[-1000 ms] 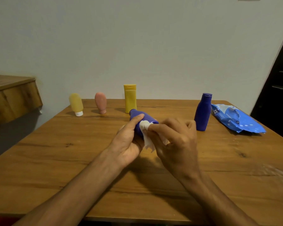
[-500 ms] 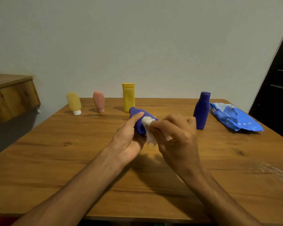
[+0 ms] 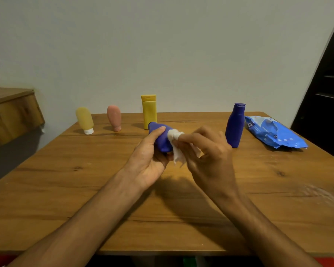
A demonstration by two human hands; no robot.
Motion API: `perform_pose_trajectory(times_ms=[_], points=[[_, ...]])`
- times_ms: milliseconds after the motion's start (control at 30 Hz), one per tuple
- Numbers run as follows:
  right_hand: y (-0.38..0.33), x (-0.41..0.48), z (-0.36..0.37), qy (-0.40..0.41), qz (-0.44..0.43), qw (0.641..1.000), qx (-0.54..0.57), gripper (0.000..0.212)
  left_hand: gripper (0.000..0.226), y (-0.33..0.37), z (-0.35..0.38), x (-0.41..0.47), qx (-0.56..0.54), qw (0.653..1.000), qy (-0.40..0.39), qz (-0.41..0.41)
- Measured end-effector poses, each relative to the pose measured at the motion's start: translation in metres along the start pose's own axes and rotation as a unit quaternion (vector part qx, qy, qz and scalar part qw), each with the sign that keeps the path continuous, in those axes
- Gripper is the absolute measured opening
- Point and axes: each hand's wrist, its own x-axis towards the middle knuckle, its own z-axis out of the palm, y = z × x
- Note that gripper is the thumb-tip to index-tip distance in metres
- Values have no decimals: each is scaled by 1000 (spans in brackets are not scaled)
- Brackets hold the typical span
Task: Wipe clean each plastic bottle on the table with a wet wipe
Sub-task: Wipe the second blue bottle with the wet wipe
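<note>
Left hand curled in a grip, right hand pinching, both raised.

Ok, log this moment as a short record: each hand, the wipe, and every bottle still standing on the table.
left hand: holds a blue bottle tilted above the table
right hand: presses a white wet wipe against that bottle
standing at the back: pale yellow tube, pink tube, yellow bottle
standing right: second blue bottle
far right: blue wipes pack, lying flat
</note>
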Motion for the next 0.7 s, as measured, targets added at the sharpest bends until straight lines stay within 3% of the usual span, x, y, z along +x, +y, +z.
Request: perform_pose_trajectory(times_ms=[100, 267, 400, 567, 700], points=[[1, -1, 0, 14, 33, 999, 21, 20, 49, -1, 1, -1, -4, 1000, -1, 6], [-3, -3, 4, -30, -14, 999, 24, 29, 51, -1, 0, -5, 3, 1000, -6, -4], [5, -2, 1, -1, 46, 998, 43, 22, 47, -1, -2, -4, 7, 1000, -4, 17], [-6, -7, 9, -34, -23, 999, 25, 25, 50, -2, -2, -6, 6, 1000, -2, -8], [2, -2, 2, -6, 28, 999, 33, 21, 44, -1, -2, -6, 27, 1000, -6, 11]])
